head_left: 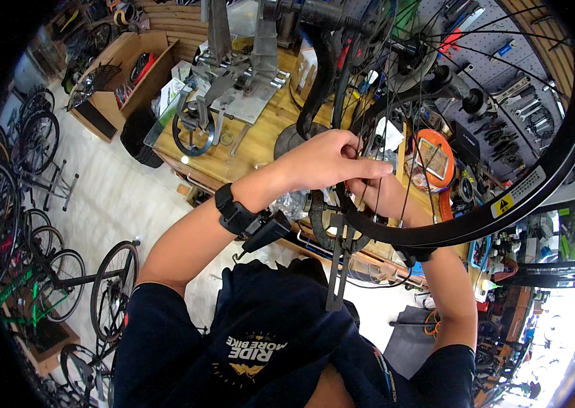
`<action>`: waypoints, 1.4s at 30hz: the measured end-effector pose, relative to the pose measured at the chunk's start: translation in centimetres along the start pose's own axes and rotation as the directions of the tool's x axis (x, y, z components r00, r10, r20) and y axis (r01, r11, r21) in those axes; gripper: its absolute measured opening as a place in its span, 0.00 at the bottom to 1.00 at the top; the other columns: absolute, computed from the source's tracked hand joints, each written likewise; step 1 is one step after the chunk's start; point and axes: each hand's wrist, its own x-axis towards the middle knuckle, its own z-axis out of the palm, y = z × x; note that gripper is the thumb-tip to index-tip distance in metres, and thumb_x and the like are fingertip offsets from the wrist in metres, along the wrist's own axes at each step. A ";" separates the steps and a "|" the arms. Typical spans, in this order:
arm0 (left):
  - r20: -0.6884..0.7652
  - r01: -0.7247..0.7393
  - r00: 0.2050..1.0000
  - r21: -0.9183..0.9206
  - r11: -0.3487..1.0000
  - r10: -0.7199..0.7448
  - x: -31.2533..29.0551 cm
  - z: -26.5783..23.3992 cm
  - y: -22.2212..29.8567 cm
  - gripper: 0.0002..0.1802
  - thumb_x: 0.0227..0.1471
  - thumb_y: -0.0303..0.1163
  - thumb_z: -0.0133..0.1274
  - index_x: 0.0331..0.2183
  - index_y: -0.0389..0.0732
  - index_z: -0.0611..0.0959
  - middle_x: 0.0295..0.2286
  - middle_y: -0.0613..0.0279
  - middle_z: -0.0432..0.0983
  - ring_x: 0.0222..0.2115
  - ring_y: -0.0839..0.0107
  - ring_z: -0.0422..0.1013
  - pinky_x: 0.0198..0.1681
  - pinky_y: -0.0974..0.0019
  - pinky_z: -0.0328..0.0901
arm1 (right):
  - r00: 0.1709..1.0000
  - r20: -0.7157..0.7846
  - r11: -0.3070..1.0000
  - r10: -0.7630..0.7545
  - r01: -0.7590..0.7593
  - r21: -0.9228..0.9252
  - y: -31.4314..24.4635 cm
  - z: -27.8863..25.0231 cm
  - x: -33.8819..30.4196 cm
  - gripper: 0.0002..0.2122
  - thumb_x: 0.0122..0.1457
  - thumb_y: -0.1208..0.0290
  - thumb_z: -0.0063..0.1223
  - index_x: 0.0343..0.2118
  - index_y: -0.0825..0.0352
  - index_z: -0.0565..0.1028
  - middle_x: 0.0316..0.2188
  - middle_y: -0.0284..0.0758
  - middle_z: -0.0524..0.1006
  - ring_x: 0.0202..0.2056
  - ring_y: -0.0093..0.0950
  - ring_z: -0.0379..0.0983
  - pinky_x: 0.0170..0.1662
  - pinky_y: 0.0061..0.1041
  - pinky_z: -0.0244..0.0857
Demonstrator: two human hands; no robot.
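Observation:
A bicycle wheel with a black rim (535, 182) and thin dark spokes sits in a wheel stand (309, 112), in front of me on the right. My left hand (328, 158) is closed at the near left part of the wheel, its fingers curled round a spoke and its thumb stretched across the spokes. Just below and behind it, my right hand (389, 197) reaches in among the spokes near the rim. Its fingers look bent, but my left hand and the wheel partly cover them, so what they hold is hidden. The hub (406, 49) lies farther off.
Beneath the wheel is a wooden workbench (260, 139) with a metal fixture (236, 92) on its left. An orange round tray (435, 160) lies to the right. Tools hang on a pegboard (505, 68). Several bicycles (63, 272) stand at the left beside a wooden box (114, 88).

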 end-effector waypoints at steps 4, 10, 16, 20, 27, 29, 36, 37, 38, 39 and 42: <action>0.099 -0.010 0.995 0.026 1.000 0.008 -0.2 -0.8 0.3 0.28 0.51 0.49 0.61 0.38 0.30 0.78 0.31 0.63 0.74 0.32 0.76 0.69 0.38 0.71 0.65 | 0.935 0.306 0.902 0.179 -0.280 0.328 0.3 -2.3 0.3 0.09 0.59 0.71 0.56 0.39 0.69 0.76 0.31 0.25 0.76 0.33 0.16 0.69 0.37 0.21 0.66; 0.197 0.042 0.973 0.346 0.937 -0.116 0.2 -2.1 -0.9 0.25 0.53 0.49 0.57 0.31 0.32 0.81 0.25 0.58 0.78 0.28 0.72 0.73 0.34 0.68 0.67 | 0.966 0.138 0.806 0.219 -0.259 0.532 0.2 -1.4 -0.9 0.15 0.57 0.75 0.59 0.44 0.68 0.67 0.32 0.28 0.76 0.32 0.17 0.71 0.35 0.17 0.66; 0.219 0.021 0.956 0.614 0.789 -0.196 1.6 -1.1 0.6 0.28 0.51 0.52 0.55 0.18 0.35 0.82 0.14 0.53 0.73 0.16 0.58 0.71 0.25 0.59 0.65 | 0.993 -0.015 0.987 0.118 -0.116 0.116 -1.0 -1.6 -1.8 0.15 0.56 0.75 0.61 0.43 0.70 0.68 0.31 0.33 0.77 0.32 0.21 0.72 0.37 0.20 0.66; 0.196 0.007 0.969 0.590 0.808 -0.152 2.1 -0.5 -0.6 0.27 0.49 0.50 0.54 0.17 0.33 0.82 0.13 0.49 0.72 0.17 0.54 0.72 0.25 0.56 0.65 | 0.985 -0.008 0.980 0.170 -0.170 -0.099 -1.9 -1.8 -2.4 0.10 0.54 0.76 0.62 0.37 0.71 0.74 0.30 0.36 0.78 0.32 0.24 0.74 0.37 0.24 0.67; 0.366 -0.002 0.907 0.501 0.865 -0.210 1.4 -0.9 0.6 0.18 0.51 0.39 0.57 0.36 0.33 0.81 0.27 0.52 0.78 0.26 0.66 0.73 0.32 0.63 0.67 | 0.986 -0.040 0.983 0.162 -0.165 -0.079 -1.8 -2.0 -3.3 0.14 0.56 0.70 0.60 0.41 0.73 0.75 0.31 0.36 0.79 0.33 0.27 0.74 0.40 0.26 0.68; 0.550 0.094 0.811 0.213 0.973 -0.199 1.5 -1.9 -1.0 0.20 0.54 0.33 0.57 0.46 0.32 0.77 0.36 0.57 0.80 0.34 0.74 0.74 0.37 0.68 0.68 | 0.990 -0.085 0.993 0.111 -0.115 -0.039 -1.0 -2.5 -4.2 0.13 0.56 0.72 0.58 0.43 0.72 0.75 0.32 0.36 0.79 0.33 0.25 0.74 0.39 0.24 0.67; 0.687 0.306 0.725 -0.381 0.872 0.046 2.5 -2.7 -4.7 0.24 0.56 0.26 0.54 0.54 0.33 0.71 0.52 0.57 0.71 0.42 0.80 0.70 0.46 0.72 0.66 | 0.922 -0.244 0.953 0.300 -0.279 0.118 -2.2 -4.2 -10.6 0.12 0.60 0.76 0.53 0.46 0.75 0.72 0.33 0.32 0.77 0.36 0.20 0.73 0.42 0.20 0.66; 0.664 0.252 0.746 -0.362 0.897 0.058 2.6 -2.7 -4.8 0.21 0.55 0.26 0.55 0.50 0.33 0.74 0.48 0.59 0.73 0.39 0.80 0.71 0.45 0.73 0.67 | 0.904 -0.248 0.937 0.348 -0.324 0.132 -2.4 -4.3 -11.4 0.12 0.61 0.76 0.53 0.45 0.75 0.72 0.32 0.32 0.76 0.35 0.20 0.73 0.40 0.19 0.66; 0.647 0.202 0.759 -0.343 0.917 0.075 2.7 -2.5 -4.8 0.17 0.55 0.26 0.55 0.47 0.33 0.76 0.44 0.60 0.76 0.37 0.79 0.72 0.43 0.73 0.67 | 0.897 -0.269 0.935 0.352 -0.325 0.141 -1.5 -4.1 -12.9 0.12 0.60 0.76 0.53 0.45 0.75 0.72 0.32 0.32 0.76 0.35 0.20 0.73 0.40 0.19 0.66; 0.633 0.153 0.769 -0.322 0.934 0.093 2.9 -2.1 -4.7 0.14 0.55 0.26 0.56 0.44 0.33 0.79 0.40 0.61 0.78 0.34 0.79 0.73 0.42 0.73 0.68 | 0.887 -0.293 0.933 0.357 -0.326 0.151 0.4 -3.9 -14.7 0.12 0.60 0.76 0.53 0.45 0.75 0.72 0.31 0.32 0.76 0.35 0.19 0.73 0.39 0.19 0.66; 0.409 0.030 0.913 -0.073 0.997 0.002 2.0 -0.5 -3.5 0.09 0.50 0.30 0.60 0.30 0.32 0.83 0.25 0.59 0.80 0.26 0.74 0.76 0.34 0.70 0.69 | 0.843 -0.339 0.908 0.418 -0.378 0.181 0.4 -3.3 -16.7 0.11 0.58 0.79 0.53 0.44 0.74 0.73 0.34 0.32 0.77 0.38 0.21 0.73 0.43 0.22 0.66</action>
